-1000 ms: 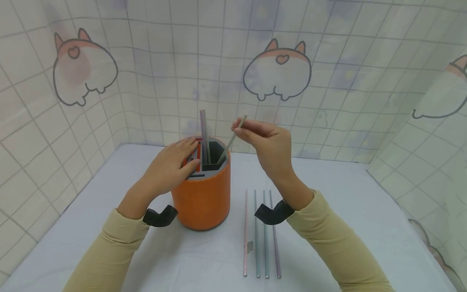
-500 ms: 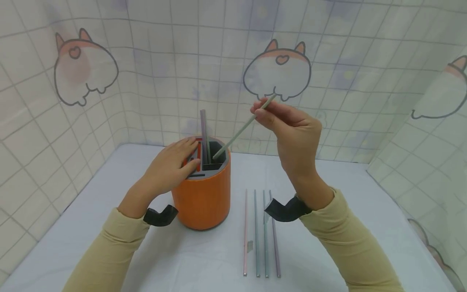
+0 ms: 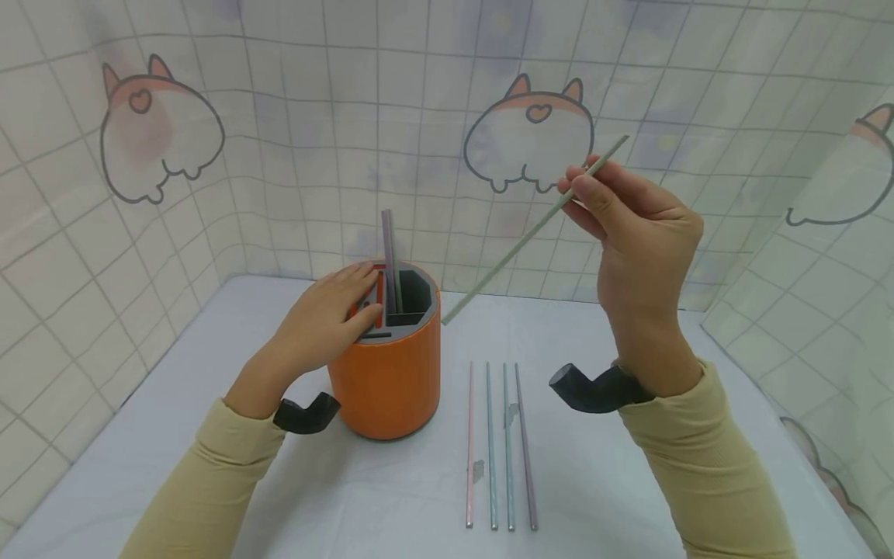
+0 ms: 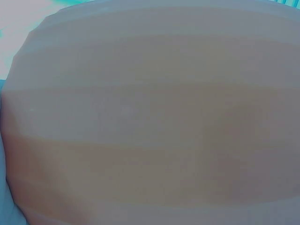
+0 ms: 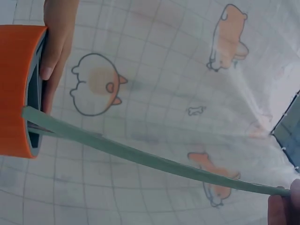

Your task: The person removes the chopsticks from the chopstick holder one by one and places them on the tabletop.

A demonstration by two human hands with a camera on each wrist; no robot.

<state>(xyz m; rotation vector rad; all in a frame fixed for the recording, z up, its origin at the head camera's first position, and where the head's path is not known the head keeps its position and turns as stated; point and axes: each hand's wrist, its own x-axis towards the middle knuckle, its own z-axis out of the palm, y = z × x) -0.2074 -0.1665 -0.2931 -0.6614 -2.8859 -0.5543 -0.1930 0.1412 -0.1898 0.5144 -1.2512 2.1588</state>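
Your right hand (image 3: 639, 233) pinches a pale green straw (image 3: 531, 233) near its upper end, fingers and thumb closed on it; the straw hangs slanted in the air, its lower tip just right of the orange holder (image 3: 387, 373) and above the tabletop (image 3: 628, 466), touching neither. Your left hand (image 3: 328, 318) lies flat across the holder's grey slotted top, fingers straight and pressing down, beside a purple straw (image 3: 388, 256) standing upright in one slot. Four more straws (image 3: 499, 446) lie side by side on the tabletop, right of the holder.

With so high a pinch on so long a straw, the free tip could swing and knock the standing purple straw or catch the holder's rim. A light grip could also let it slip and fall onto the four lying ones, scattering them. The left wrist view is blocked by the holder's wall.
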